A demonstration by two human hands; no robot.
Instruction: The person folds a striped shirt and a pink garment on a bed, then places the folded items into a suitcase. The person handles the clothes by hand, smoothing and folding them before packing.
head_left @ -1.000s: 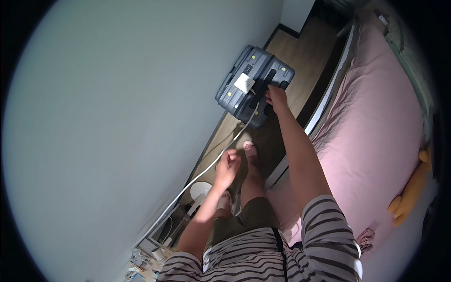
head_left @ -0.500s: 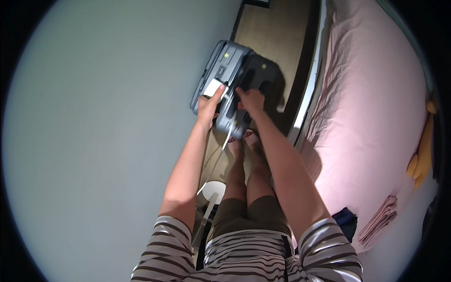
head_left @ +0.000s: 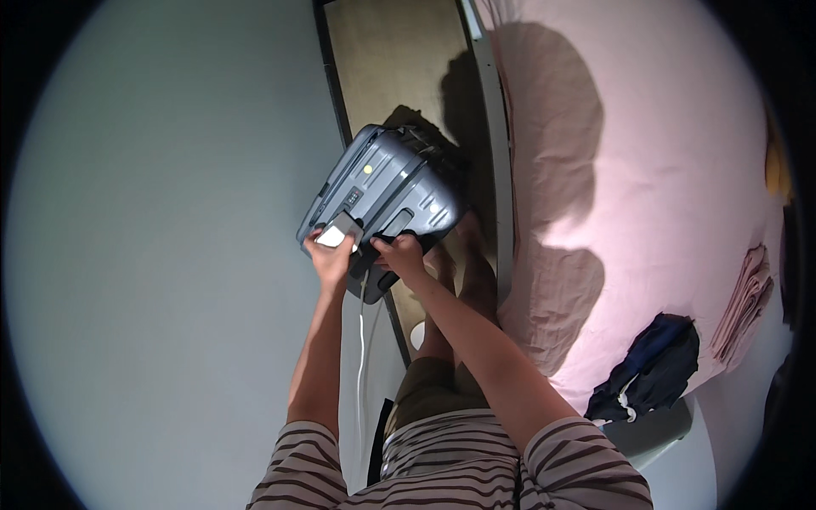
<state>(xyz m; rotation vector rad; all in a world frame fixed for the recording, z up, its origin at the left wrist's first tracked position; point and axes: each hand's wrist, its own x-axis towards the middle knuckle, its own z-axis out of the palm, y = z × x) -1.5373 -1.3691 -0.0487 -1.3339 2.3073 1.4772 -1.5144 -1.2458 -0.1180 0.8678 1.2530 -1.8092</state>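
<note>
A grey ribbed hard-shell suitcase (head_left: pixel 387 183) stands on the floor in front of me, with a lock panel (head_left: pixel 353 198) and a carry handle (head_left: pixel 399 223) on its upward side. My left hand (head_left: pixel 330 255) is closed around a small white rectangular block (head_left: pixel 339 231), held over the suitcase's near end. A white cable (head_left: pixel 361 340) hangs below the hands; its upper end is hidden near them. Beside the carry handle, my right hand (head_left: pixel 403 257) is closed with thumb and fingers together. What those fingers grip cannot be made out.
A pale wall (head_left: pixel 187 255) rises along the left. On the right is a bed with a pink sheet (head_left: pixel 654 170), bearing dark clothes (head_left: pixel 646 365) and folded pink cloth (head_left: pixel 742 302). Wooden floor (head_left: pixel 391 51) runs between them. A white round object (head_left: pixel 417 335) shows beside my legs.
My view has turned, so more of the bed shows. Both hands and the suitcase appear lower and further left. The suitcase's right part, shaded before, is now lit. The white block stays in my left hand.
</note>
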